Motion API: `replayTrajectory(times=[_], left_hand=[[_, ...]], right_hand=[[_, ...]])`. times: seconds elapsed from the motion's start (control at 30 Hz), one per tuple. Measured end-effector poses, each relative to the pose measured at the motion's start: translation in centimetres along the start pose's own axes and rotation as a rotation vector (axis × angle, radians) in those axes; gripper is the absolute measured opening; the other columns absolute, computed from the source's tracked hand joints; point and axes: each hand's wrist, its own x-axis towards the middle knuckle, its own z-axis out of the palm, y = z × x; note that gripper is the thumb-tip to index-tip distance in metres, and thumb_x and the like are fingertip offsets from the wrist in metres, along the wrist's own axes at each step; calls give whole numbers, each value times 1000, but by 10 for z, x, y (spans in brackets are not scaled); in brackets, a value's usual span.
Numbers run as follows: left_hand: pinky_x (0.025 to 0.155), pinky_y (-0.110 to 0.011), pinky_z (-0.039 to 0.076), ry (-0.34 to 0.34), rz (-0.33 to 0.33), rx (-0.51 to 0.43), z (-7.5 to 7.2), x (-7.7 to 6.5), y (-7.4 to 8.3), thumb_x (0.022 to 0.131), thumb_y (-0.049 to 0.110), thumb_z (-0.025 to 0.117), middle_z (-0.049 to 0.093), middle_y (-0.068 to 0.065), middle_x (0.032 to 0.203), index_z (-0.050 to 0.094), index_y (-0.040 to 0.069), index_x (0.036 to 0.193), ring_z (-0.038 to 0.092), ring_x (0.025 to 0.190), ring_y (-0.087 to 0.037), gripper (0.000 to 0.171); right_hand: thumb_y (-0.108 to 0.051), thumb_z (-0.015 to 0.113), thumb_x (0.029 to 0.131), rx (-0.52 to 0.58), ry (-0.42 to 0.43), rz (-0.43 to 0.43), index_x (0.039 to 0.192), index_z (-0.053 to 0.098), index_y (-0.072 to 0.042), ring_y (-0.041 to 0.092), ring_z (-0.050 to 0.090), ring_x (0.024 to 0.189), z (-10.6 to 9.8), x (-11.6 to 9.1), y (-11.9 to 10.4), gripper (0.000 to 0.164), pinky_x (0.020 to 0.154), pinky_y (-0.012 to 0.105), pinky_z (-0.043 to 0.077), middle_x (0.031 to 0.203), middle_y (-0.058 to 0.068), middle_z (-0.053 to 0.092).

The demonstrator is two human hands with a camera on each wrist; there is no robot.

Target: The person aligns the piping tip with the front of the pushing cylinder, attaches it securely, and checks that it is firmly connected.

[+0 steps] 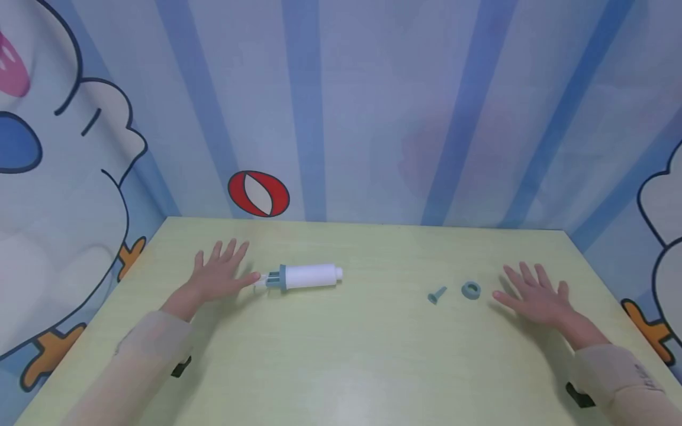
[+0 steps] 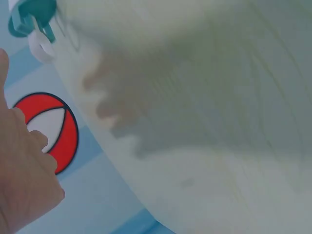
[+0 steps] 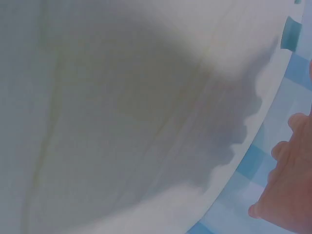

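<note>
My left hand (image 1: 217, 277) is spread with its fingers straight, over the left part of the table. Its thumb tip overlaps the clear end of a white cylinder with a blue-grey flanged collar (image 1: 282, 278) in the head view. This cylinder lies on its side, its narrow white tip pointing right. The collar (image 2: 31, 17) also shows at the top left of the left wrist view. On the right, my right hand (image 1: 540, 299) is spread too, holding nothing. Just left of it lie a blue-grey ring (image 1: 471, 290) and a small blue-grey piece with a flared head and thin stem (image 1: 436, 296).
All the parts lie on a pale yellow-green table (image 1: 362, 343). Behind its far edge stands a blue striped backdrop (image 1: 362, 118) with a printed red and white ball (image 1: 259, 194). Large cartoon figures are printed at both sides.
</note>
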Motion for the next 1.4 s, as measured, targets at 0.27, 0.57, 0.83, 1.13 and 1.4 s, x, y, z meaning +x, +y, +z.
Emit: replayTrajectory(times=[0.27,0.57,0.83,1.13,1.4], left_hand=[[98,-64,-6,12,79,11,0,12,30,81,62,41,5,-17,148,9,16,143,-3,133,-42,84],[100,-62,-3,18,227,50,6,25,69,80,65,38,5,-11,149,6,22,143,-2,135,-37,82],[103,-59,-1,2,329,108,14,34,112,80,67,35,3,-5,150,4,27,143,-3,137,-31,80],[105,-55,-2,-29,438,107,26,41,157,81,65,37,4,-1,150,5,28,143,-5,137,-25,78],[106,-52,7,-27,533,62,39,47,184,83,58,43,19,-3,148,14,26,142,12,137,-23,73]], right_hand=[[-59,37,85,-10,48,-37,143,6,-12,47,-10,129,1,2,-10,80,87,73,-5,144,28,1],[-55,41,86,21,74,-81,142,12,-11,47,-5,130,5,6,-20,77,88,72,0,144,27,6],[-54,43,85,21,74,-114,143,10,-14,47,-3,131,10,8,-26,78,89,72,2,145,26,5],[-53,48,83,19,119,-147,140,20,-7,48,8,129,13,12,-30,79,89,70,11,143,27,12],[-49,55,80,112,145,-175,137,27,-4,48,17,127,15,14,-34,78,92,67,16,142,28,18]])
